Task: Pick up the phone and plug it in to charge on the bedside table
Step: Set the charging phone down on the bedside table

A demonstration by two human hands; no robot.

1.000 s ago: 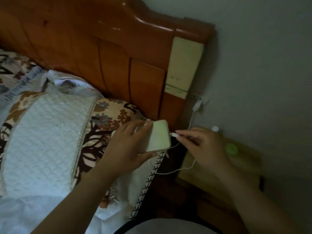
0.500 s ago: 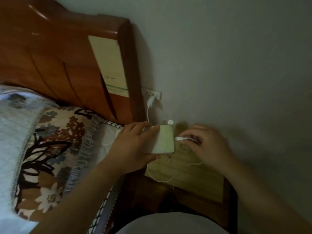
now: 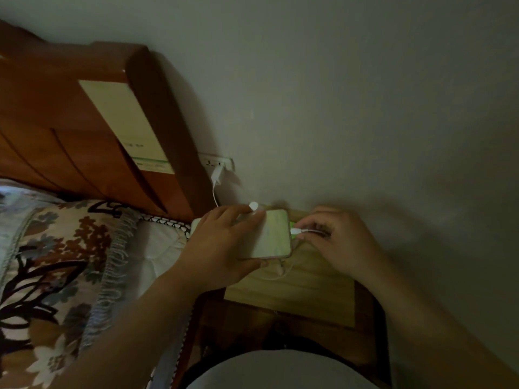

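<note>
Over bedside table (image 3: 309, 287), hands grip phone (image 3: 276, 234).

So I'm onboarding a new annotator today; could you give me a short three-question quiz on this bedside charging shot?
1. True or false: the left hand holds the phone.
2. Which hand pinches the plug at the phone's end? A) left B) right
3. Fill in: the charger sits in a socket on the ____.

Key: 1 true; 2 B; 3 wall.
</note>
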